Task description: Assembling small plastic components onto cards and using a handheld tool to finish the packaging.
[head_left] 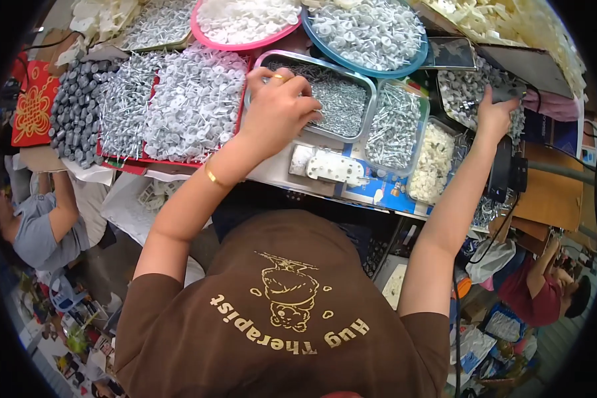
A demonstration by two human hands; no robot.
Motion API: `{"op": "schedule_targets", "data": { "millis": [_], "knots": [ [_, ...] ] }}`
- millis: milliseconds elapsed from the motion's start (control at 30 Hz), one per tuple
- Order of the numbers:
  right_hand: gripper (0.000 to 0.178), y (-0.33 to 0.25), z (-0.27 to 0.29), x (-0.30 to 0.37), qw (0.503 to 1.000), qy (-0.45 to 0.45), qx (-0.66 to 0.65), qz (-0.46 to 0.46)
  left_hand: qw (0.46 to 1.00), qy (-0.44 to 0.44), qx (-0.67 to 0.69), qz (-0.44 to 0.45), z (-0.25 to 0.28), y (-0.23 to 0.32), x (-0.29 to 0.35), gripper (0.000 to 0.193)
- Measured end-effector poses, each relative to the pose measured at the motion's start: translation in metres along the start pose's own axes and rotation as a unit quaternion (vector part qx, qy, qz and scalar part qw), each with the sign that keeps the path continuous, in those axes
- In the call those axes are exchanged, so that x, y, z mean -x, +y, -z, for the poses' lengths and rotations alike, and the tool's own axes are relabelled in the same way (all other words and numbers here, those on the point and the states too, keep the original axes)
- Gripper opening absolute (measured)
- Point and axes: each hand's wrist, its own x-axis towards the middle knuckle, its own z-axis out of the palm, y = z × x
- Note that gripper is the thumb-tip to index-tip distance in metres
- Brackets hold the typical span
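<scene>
Small metal pins [343, 98] fill a tray [371, 111] at upper centre. The left hand [280, 109] curls over them, seemingly picking; its grip is hidden. At upper right, the right hand [496, 119] parts its thumb from its fingers over silver parts [459, 93], whether holding any I cannot tell. Next calls for neat fingertip pinching.

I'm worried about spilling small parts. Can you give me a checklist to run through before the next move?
1. Silver rectangular metal tray stocked with thin silver metal pieces: ok.
2. Clear rectangular plastic box of silver screws upright: ok.
3. Silver-white block with small holes clear of both hands: ok.
4. Both hands clear of the parts: not ok; the bare left hand is over the tray, the bare right hand at the grey-and-white heaped parts.
5. Anything pinched in either hand: cannot tell; the fingertips aren't shown clearly enough.
</scene>
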Motion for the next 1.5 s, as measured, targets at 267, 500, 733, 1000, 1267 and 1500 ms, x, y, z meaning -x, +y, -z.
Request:
{"op": "schedule_targets", "data": {
  "millis": [267, 500, 733, 1000, 1267, 1500],
  "knots": [
    [0.098, 0.012, -0.024, -0.006, 0.988, 0.056, -0.142, -0.028, 0.997, -0.049, 0.048, 0.035, -0.019, -0.013, 0.007, 0.008],
    [0.049, -0.071, 0.069, 0.064, 0.859, 0.138, -0.485, 0.092, 0.993, -0.023, 0.087, 0.071, -0.012, -0.018, 0.012, 0.001],
    [0.035, -0.082, 0.104, 0.119, 0.597, -0.229, -0.767, -0.050, 0.971, -0.026, 0.220, 0.091, 0.004, 0.010, 0.014, 0.009],
    [0.039, -0.131, 0.133, 0.207, 0.524, -0.279, -0.805, 0.023, 0.975, -0.031, 0.219, -0.025, 0.000, 0.071, 0.027, 0.018],
    [0.049, -0.136, 0.144, 0.223, 0.629, -0.264, -0.723, 0.107, 0.972, -0.044, 0.228, -0.035, -0.002, 0.077, 0.028, 0.014],
    [0.049, -0.133, 0.144, 0.228, 0.684, -0.256, -0.670, 0.136, 0.949, -0.143, 0.282, 0.010, -0.008, 0.071, 0.030, 0.035]
  ]
}}
